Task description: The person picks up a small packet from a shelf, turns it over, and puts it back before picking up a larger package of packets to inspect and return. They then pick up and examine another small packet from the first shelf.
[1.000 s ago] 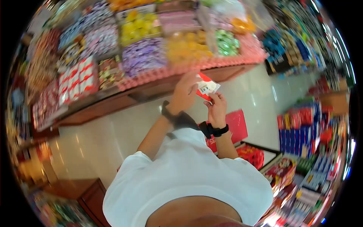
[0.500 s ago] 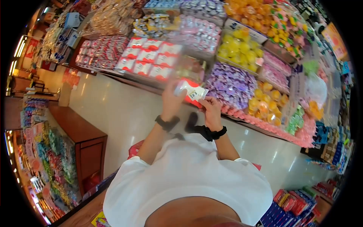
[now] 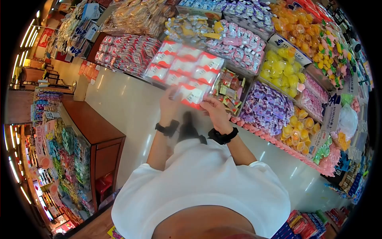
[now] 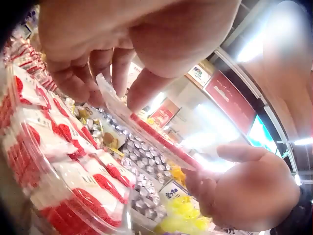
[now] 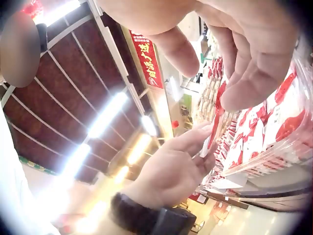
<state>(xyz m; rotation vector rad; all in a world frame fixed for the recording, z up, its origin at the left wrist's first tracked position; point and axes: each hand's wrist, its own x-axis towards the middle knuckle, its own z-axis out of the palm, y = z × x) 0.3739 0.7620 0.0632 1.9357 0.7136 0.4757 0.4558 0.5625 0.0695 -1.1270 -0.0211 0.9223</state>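
A flat red-and-white packet [image 3: 191,94] lies between the two hands, held over the front edge of the candy display. The left hand [image 3: 169,106], blurred in the head view, pinches one end between thumb and fingers. At the opposite end the right hand [image 3: 218,114] grips the packet's edge. From the left wrist the packet [image 4: 151,134] appears nearly edge-on, with the left hand [image 4: 132,44] above it and the right hand [image 4: 249,188] at its far end. Just beyond both hands is a clear tub of similar red-and-white packets [image 3: 185,65].
Bins of purple-wrapped candy [image 3: 266,106], yellow pieces [image 3: 281,67] and orange cups [image 3: 300,129] extend to the right. Small red-and-white wrapped packs [image 3: 127,53] fill the left side. A brown wooden cabinet [image 3: 89,125] stands at the lower left, beside the tiled floor [image 3: 123,93].
The head view has swung left, so the display sits farther right. Both hands now hold the packet lower and beside the tub of similar packets; the left hand has moved onto its end.
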